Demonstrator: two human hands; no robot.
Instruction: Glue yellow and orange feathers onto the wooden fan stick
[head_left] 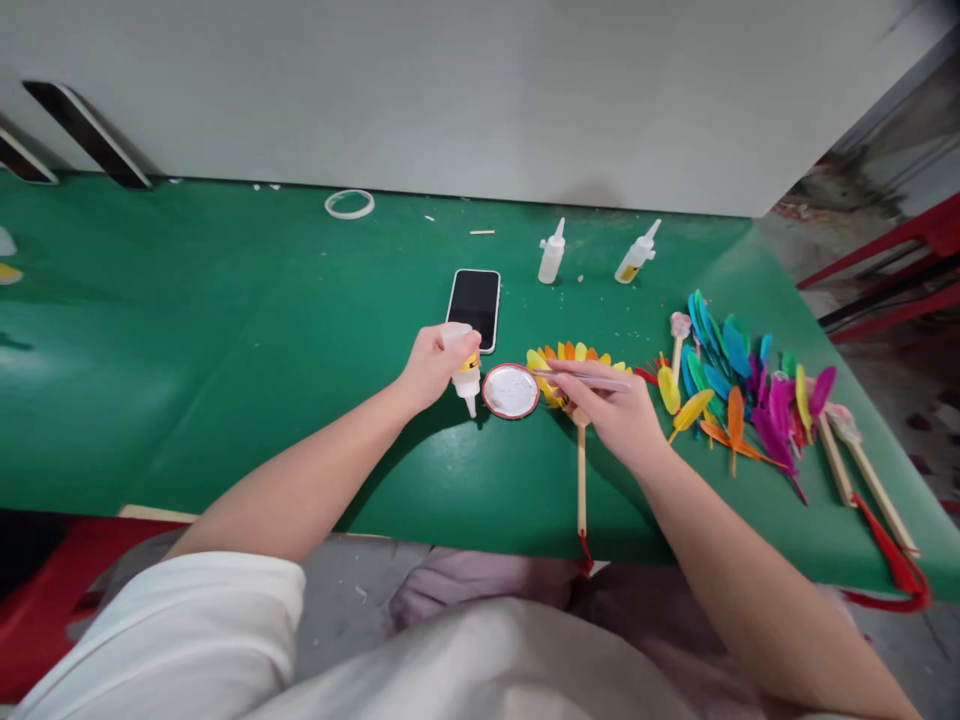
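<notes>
My left hand (435, 368) is closed around a white glue bottle (466, 381), its nozzle pointing down beside a round, red-rimmed dish (511, 416) with a whitish inside. Pinched in my right hand (611, 405) is a pair of tweezers (592, 381), the tips reaching left near the dish. Under that hand lies a fan of yellow and orange feathers (541, 362) with a wooden handle (581, 480) and a red tassel. My fingers hide part of the fan, so I cannot tell whether the tweezers touch it.
Two more glue bottles (551, 258) stand at the back. A phone (474, 300) lies behind the dish. Coloured feathers (739, 350) and wooden handles (874, 480) are heaped at right. A white ring (349, 205) lies near the wall, where a dark panel (90, 135) leans.
</notes>
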